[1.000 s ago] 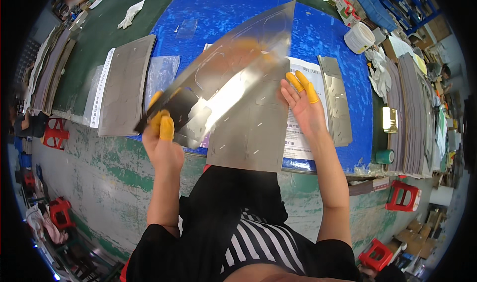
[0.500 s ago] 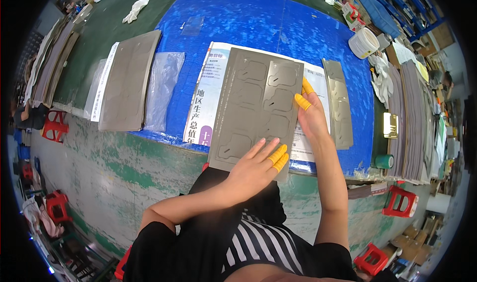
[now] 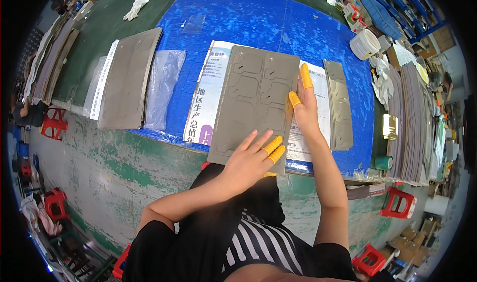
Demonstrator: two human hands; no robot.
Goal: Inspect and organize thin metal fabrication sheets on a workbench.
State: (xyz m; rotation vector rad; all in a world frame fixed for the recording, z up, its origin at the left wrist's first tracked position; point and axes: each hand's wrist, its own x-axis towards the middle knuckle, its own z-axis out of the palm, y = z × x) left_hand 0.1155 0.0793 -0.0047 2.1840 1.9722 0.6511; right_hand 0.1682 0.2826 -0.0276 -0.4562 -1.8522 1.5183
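Observation:
A grey-brown flat sheet (image 3: 248, 100) with two columns of embossed panel outlines lies tilted over a newspaper (image 3: 201, 100) at the blue table's near edge. My left hand (image 3: 251, 160) grips its near right corner, fingers spread on the face, the thumb tip showing below the edge. My right hand (image 3: 305, 105) holds the right edge, thumb on the face and forefinger stretched along the side. Yellow finger cots cover the thumb and some fingers of both hands. The sheet's underside is hidden, so I cannot tell if it is one sheet or several.
Left stands a stack of similar sheets (image 3: 130, 80) beside a clear plastic bag (image 3: 164, 90). More sheets (image 3: 340, 105) lie right of the newspaper. Farther right are a white bucket (image 3: 364, 44), a green tape roll (image 3: 383, 162) and tall stacks (image 3: 410, 118). Red stools (image 3: 399, 202) stand on the floor.
The sheet has shifted slightly away from me and its glare is gone. Both hands moved with it; my right forefinger now points straighter along the edge.

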